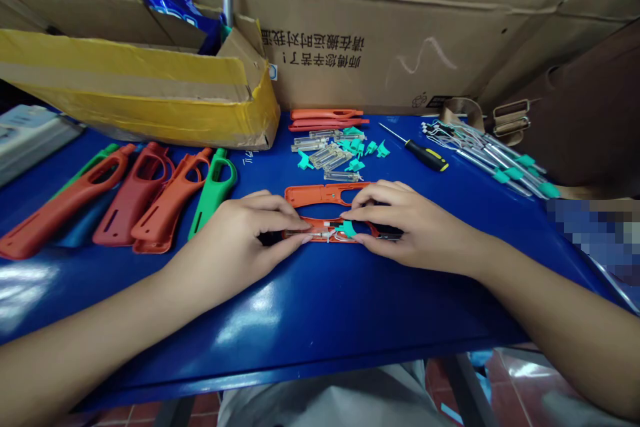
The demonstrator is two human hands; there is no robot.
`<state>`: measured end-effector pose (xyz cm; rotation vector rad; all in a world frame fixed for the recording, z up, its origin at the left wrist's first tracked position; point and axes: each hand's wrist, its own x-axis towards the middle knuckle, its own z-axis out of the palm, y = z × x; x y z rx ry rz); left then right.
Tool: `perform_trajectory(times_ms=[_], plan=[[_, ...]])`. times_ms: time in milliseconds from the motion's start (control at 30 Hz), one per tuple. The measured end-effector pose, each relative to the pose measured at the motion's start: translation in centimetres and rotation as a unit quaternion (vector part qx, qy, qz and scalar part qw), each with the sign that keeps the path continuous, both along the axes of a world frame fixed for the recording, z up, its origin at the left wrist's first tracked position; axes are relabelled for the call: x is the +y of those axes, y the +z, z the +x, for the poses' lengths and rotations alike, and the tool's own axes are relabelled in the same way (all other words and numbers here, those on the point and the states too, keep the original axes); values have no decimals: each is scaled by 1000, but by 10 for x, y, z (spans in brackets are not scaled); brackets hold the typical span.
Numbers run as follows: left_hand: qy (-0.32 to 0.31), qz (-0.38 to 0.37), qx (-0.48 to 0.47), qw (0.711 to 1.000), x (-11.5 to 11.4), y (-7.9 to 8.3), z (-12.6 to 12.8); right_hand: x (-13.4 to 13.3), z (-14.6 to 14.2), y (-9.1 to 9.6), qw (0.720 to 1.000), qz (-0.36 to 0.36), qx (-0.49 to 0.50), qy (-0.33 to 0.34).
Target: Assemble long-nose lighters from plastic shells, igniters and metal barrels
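Observation:
An orange lighter shell half (320, 238) lies on the blue table with its hollow side up, holding a clear fuel tank, white wires and a teal trigger (348, 228). My left hand (250, 227) closes thumb and fingers on the shell's left end, over the tank. At the right, my right hand (400, 223) pinches around the teal trigger, fingertips at the shell's edges. Part of a metal rod shows under the right fingers. Just behind is the matching orange shell half (313, 195), partly covered by the right hand.
Several lighter bodies (160, 203) lie at left beside a yellow-taped box (200, 93). Behind the hands are clear tanks (330, 157), teal triggers (355, 165) and orange shells (325, 115). A screwdriver (425, 155) and metal rods with wires (510, 160) lie at right. Cardboard (400, 20) stands behind.

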<state>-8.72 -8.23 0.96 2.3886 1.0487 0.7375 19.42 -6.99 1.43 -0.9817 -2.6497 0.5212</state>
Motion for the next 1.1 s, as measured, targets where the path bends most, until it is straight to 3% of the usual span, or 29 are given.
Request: perform_trajectory(times_ms=[233, 367, 533, 700, 867, 1000, 1100], plan=[[20, 54, 31, 998, 5, 7, -6, 5, 4, 0, 995, 58, 82, -28], [-21, 88, 75, 993, 7, 8, -7, 14, 10, -6, 993, 104, 26, -52], [-52, 98, 109, 988, 7, 2, -5, 19, 12, -11, 994, 93, 8, -50], [-54, 90, 104, 989, 6, 0, -4, 16, 8, -2, 995, 69, 37, -56], [-37, 101, 93, 990, 3, -1, -3, 11, 4, 4, 974, 86, 137, -160], [0, 169, 41, 985, 1, 4, -1, 10, 3, 3, 937, -13, 250, -245], [21, 242, 30, 969, 0, 9, -1, 7, 0, 3, 921, -121, 292, -228]])
